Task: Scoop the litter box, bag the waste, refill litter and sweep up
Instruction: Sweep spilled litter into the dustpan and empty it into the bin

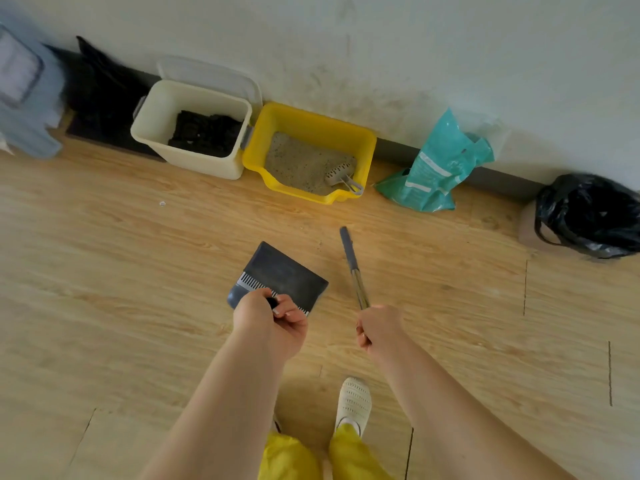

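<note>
Head view: hands grip dustpan [284, 271] and broom [353, 265] over open floor [104, 271].

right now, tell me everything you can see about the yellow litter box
The yellow litter box is a rectangular plastic tub with rounded corners and a lower lip at its front edge. It sits on the wood floor against the wall, its left side touching the cream bin, with the teal bag apart on its right. It holds sandy grey litter, and a pale slotted scoop lies in the front right corner, handle over the rim.
</note>
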